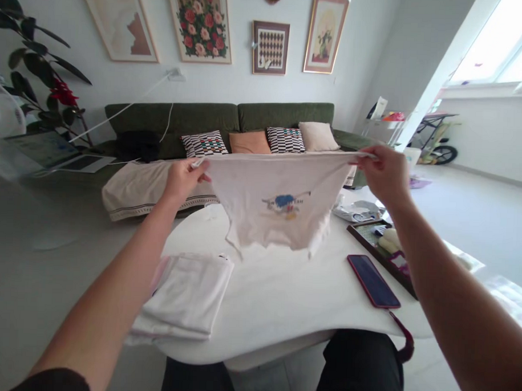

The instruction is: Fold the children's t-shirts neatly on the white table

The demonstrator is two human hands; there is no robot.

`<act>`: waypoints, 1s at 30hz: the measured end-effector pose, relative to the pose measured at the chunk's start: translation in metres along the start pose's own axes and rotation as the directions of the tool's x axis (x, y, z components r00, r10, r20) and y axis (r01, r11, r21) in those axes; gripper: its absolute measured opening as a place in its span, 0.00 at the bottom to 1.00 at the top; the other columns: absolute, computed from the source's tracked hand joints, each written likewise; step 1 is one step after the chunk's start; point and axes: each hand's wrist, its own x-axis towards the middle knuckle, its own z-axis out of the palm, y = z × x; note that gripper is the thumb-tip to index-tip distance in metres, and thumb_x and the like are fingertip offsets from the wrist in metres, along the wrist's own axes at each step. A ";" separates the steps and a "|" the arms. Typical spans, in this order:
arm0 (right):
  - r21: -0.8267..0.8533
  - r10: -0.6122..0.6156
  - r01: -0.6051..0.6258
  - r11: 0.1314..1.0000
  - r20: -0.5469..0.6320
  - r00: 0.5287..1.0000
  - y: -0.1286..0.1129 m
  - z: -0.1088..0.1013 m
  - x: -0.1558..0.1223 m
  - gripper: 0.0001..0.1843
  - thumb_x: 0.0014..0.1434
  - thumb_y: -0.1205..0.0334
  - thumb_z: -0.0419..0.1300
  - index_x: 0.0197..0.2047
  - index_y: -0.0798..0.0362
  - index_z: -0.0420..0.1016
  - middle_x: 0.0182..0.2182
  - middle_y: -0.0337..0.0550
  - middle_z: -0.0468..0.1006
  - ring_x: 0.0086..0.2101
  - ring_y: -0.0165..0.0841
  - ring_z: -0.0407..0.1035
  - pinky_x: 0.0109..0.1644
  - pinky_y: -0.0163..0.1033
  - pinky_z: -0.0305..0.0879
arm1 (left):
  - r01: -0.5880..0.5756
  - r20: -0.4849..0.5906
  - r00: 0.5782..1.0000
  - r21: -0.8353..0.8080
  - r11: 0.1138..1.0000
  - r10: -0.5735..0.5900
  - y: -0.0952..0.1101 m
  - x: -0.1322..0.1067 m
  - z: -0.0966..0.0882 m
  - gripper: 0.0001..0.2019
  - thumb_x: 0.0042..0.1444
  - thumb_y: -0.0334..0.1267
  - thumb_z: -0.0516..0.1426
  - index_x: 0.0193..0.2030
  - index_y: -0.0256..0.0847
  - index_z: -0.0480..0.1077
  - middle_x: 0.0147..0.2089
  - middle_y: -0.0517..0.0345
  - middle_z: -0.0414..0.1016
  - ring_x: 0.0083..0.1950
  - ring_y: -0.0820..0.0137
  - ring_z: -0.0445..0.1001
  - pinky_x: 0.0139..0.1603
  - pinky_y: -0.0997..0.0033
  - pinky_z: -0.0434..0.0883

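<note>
A white T-shirt (252,201) with a blue and yellow print hangs stretched in the air above the white table (274,310). My left hand (187,178) pinches one upper corner of it, and my right hand (384,171) grips the opposite corner. The edge between both hands is pulled taut, while the lower part droops, slightly blurred, toward the tabletop. On the table's left side, below my left forearm, lies a stack of folded white clothes (189,298).
A phone (373,281) with a red strap lies on the right of the table, beside a dark-edged tray (382,259) of small items. Behind the table stands a green sofa (285,113) with cushions. A laptop (88,162) sits at left.
</note>
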 end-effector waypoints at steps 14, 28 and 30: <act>-0.381 0.303 -0.126 0.916 0.451 0.840 0.143 0.032 -0.240 0.17 0.50 0.70 0.47 0.38 0.50 0.73 0.44 0.44 0.73 0.41 0.35 0.69 0.43 0.38 0.65 | 0.014 0.639 0.765 0.106 0.994 -0.079 -0.134 -0.194 0.108 0.15 0.49 0.30 0.49 0.40 0.40 0.74 0.45 0.56 0.75 0.48 0.67 0.72 0.53 0.68 0.65; -0.499 0.353 0.007 0.867 0.622 0.699 0.106 0.100 -0.303 0.25 0.60 0.50 0.43 0.60 0.43 0.56 0.62 0.40 0.50 0.61 0.42 0.39 0.59 0.55 0.43 | -0.279 0.639 0.768 0.407 0.870 -0.053 -0.132 -0.242 0.177 0.25 0.57 0.50 0.47 0.61 0.46 0.56 0.65 0.54 0.50 0.64 0.58 0.47 0.59 0.58 0.53; -0.538 0.384 0.029 0.843 0.637 0.668 0.102 0.109 -0.315 0.27 0.60 0.47 0.42 0.62 0.40 0.50 0.63 0.39 0.47 0.61 0.44 0.36 0.58 0.58 0.40 | -0.287 0.630 0.770 0.482 0.828 -0.099 -0.137 -0.254 0.188 0.28 0.56 0.53 0.47 0.62 0.50 0.52 0.67 0.56 0.43 0.66 0.54 0.42 0.60 0.53 0.50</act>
